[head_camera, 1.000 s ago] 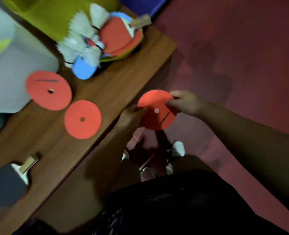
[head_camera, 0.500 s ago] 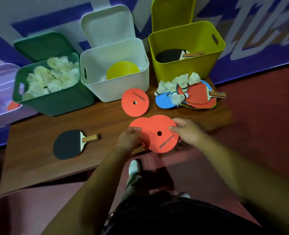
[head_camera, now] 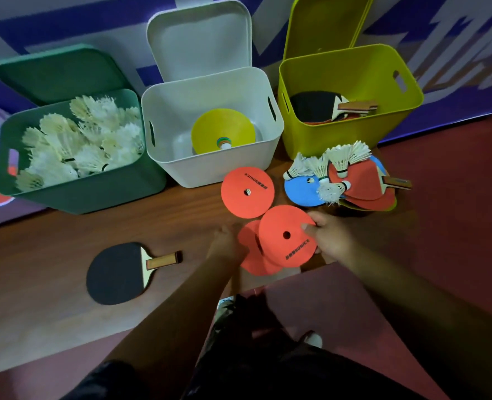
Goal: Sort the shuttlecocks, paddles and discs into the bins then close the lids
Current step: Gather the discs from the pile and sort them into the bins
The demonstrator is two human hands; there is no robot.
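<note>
View from my head, looking down at a wooden table point(head_camera: 51, 255) with three open bins along the wall.

My right hand point(head_camera: 329, 239) pinches the rim of an orange disc point(head_camera: 279, 226), thumb on top, holding it just over the table's near edge. It overlaps a second orange disc point(head_camera: 249, 255) lying partly underneath. My left hand point(head_camera: 227, 245) is at that lower disc's left edge. The light is dim, and I cannot tell whether those fingers grip it or only rest against it. A third orange disc point(head_camera: 247, 203) lies flat just beyond, touching the one I hold.

The step in hand appears to be gathering the discs. The white bin point(head_camera: 181, 168) in the middle already holds a yellow disc point(head_camera: 224, 131), so that is likely where these go. Next I should stack the loose orange discs and carry them forward over the white bin's front wall.

Much remains. A black paddle point(head_camera: 117, 272) lies alone to the left. A mixed pile point(head_camera: 363, 192) of shuttlecocks, a blue disc and a red paddle sits in front of the yellow bin point(head_camera: 325, 140), which holds paddles. The green bin point(head_camera: 94, 194) is full of shuttlecocks. All three lids stand propped open behind.
</note>
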